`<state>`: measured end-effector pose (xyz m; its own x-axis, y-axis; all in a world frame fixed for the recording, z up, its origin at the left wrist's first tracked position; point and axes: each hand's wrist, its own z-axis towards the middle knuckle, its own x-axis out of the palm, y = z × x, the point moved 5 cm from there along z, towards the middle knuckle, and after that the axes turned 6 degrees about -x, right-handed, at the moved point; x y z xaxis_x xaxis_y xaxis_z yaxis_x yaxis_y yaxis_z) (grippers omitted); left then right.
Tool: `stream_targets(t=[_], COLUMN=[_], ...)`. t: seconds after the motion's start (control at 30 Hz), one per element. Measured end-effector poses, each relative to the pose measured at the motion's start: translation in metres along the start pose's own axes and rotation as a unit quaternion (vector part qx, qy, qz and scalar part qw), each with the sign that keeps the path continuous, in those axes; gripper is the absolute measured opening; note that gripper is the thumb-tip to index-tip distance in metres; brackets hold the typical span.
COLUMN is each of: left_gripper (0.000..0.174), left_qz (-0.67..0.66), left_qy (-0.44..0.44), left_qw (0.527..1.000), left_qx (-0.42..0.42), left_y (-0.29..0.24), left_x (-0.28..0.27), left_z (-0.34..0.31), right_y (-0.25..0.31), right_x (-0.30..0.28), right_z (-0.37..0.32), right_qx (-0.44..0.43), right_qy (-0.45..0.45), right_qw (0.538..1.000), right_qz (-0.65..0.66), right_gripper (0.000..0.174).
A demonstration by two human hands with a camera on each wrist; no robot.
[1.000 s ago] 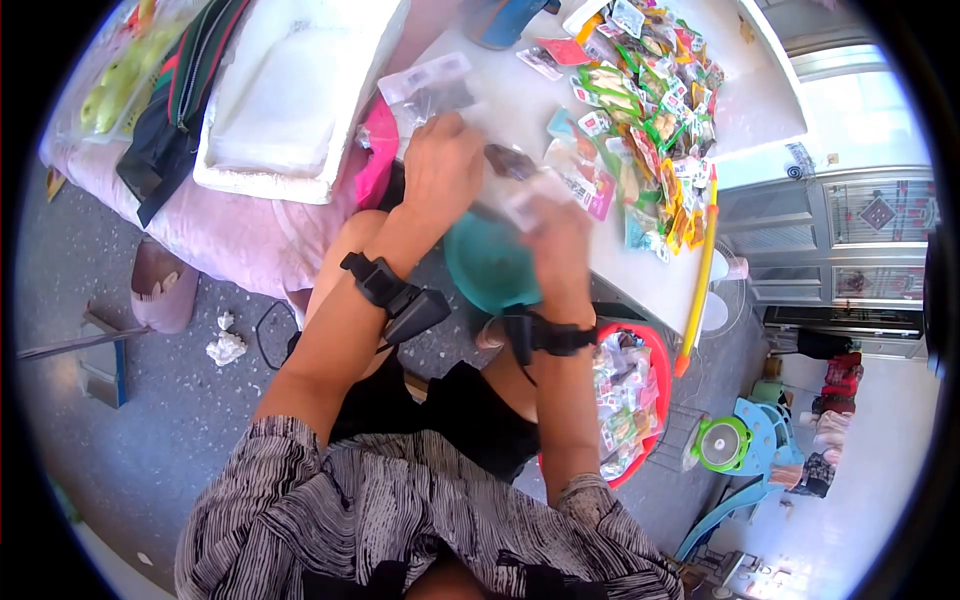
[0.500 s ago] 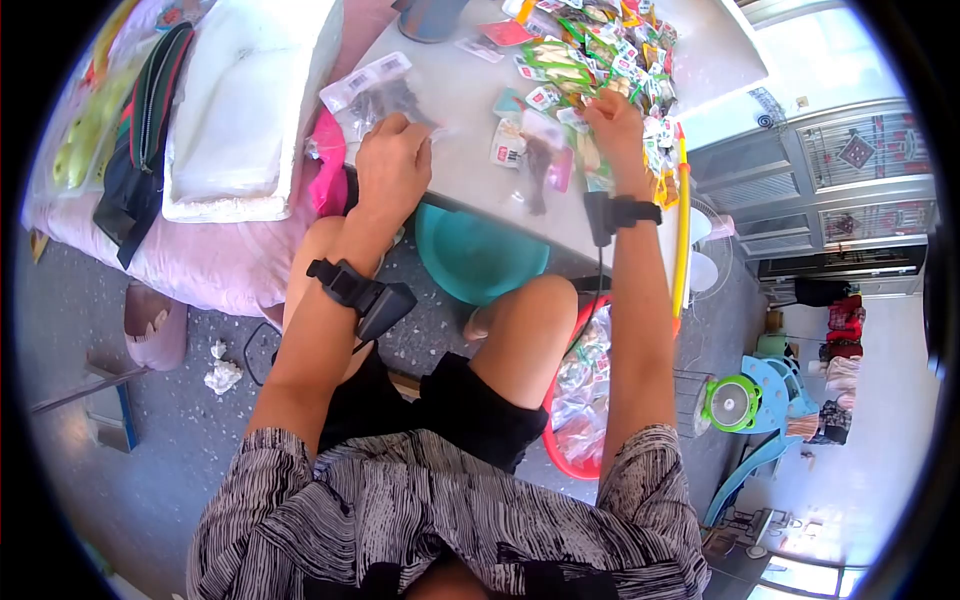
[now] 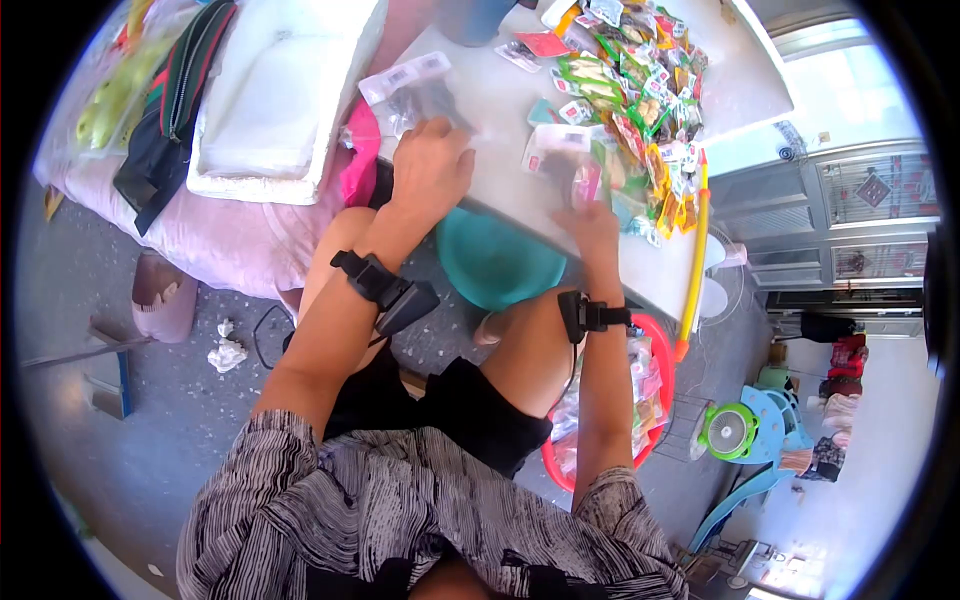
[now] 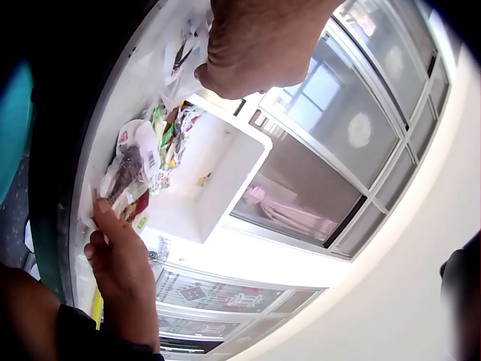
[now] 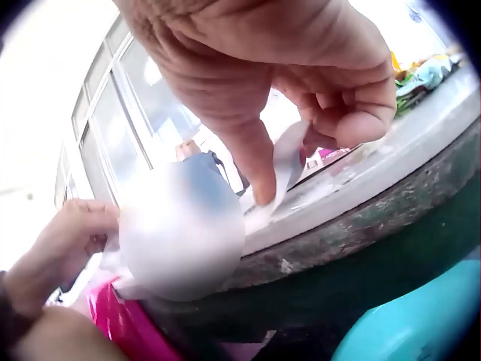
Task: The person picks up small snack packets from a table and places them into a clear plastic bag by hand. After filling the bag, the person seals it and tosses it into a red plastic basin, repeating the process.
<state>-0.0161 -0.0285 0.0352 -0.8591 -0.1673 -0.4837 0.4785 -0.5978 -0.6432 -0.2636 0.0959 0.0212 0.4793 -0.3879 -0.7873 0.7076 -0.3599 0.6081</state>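
My left hand (image 3: pixel 430 170) is at the table's left front edge, fingers curled on clear plastic packets (image 3: pixel 410 88) with pale labelled tops and dark contents. In the right wrist view, that left hand (image 5: pixel 75 229) pinches clear film. My right hand (image 3: pixel 590 235) is over the table's front edge to the right. Its thumb and fingers pinch the near end of a clear packet (image 4: pixel 129 167) with dark contents, its pale top pointing away. A pile of small colourful food packets (image 3: pixel 630 80) lies just beyond the right hand.
A white foam box (image 3: pixel 270 110) rests on a pink cloth at left, beside a dark zipped bag (image 3: pixel 180 100). Below the table edge stands a teal basin (image 3: pixel 495 265). A red tub (image 3: pixel 655 400) of packets is by my right knee. A yellow stick (image 3: pixel 695 260) lies along the table's right edge.
My right hand moved from near the left hand out to the pile, then came back toward the table's front edge and now pinches a clear packet. My left hand stays at its packets.
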Motion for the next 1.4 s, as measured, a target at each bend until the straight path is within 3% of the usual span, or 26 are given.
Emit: stream_targets(t=[0.03, 0.13, 0.3, 0.4, 0.53, 0.57, 0.77, 0.87, 0.97, 1.27, 1.4], left_gripper=[0.012, 0.013, 0.013, 0.01, 0.008, 0.008, 0.008, 0.008, 0.008, 0.007, 0.007], left_qz=[-0.003, -0.003, -0.015, -0.019, -0.016, -0.015, -0.034, -0.026, 0.011, 0.047, 0.048], left_qy=[-0.007, -0.016, -0.034, -0.036, -0.034, -0.034, -0.007, 0.009, -0.003, -0.026, -0.011], left_qw=[1.0, 1.0, 0.999, 0.999, 0.999, 0.999, 0.999, 1.0, 1.0, 0.998, 0.997], left_qx=[-0.001, -0.003, 0.011, 0.013, 0.006, 0.004, -0.012, 0.005, 0.028, 0.043, 0.054], left_y=[0.0, 0.001, -0.003, -0.002, 0.003, 0.004, 0.012, 0.009, 0.005, 0.003, -0.004], left_x=[-0.001, -0.003, -0.006, -0.008, -0.009, -0.01, -0.01, -0.007, -0.01, -0.014, -0.015], left_z=[0.001, 0.0, 0.002, 0.002, 0.003, 0.003, 0.004, 0.003, 0.004, 0.005, 0.003], right_y=[-0.005, 0.009, 0.024, 0.04, 0.051, 0.051, 0.05, 0.043, 0.052, 0.056, 0.072], right_x=[0.0, -0.023, -0.029, -0.021, -0.011, -0.01, -0.015, -0.003, 0.007, 0.023, 0.051], right_z=[0.005, -0.021, -0.058, -0.057, -0.026, -0.021, -0.001, 0.002, 0.003, 0.002, -0.001], right_qx=[0.021, 0.072, 0.106, 0.101, 0.019, 0.048, 0.028, 0.061, 0.039, 0.045, -0.011], right_qy=[0.026, -0.063, 0.006, 0.066, 0.098, 0.092, 0.111, 0.08, 0.048, 0.046, -0.018], right_qw=[0.997, 0.943, 0.915, 0.923, 0.951, 0.949, 0.954, 0.917, 0.895, 0.916, 0.917], right_qz=[0.068, 0.32, 0.39, 0.364, 0.294, 0.297, 0.275, 0.387, 0.441, 0.397, 0.399], right_gripper=[0.03, 0.015, 0.019, 0.019, 0.019, 0.018, 0.017, 0.016, 0.014, 0.016, 0.018])
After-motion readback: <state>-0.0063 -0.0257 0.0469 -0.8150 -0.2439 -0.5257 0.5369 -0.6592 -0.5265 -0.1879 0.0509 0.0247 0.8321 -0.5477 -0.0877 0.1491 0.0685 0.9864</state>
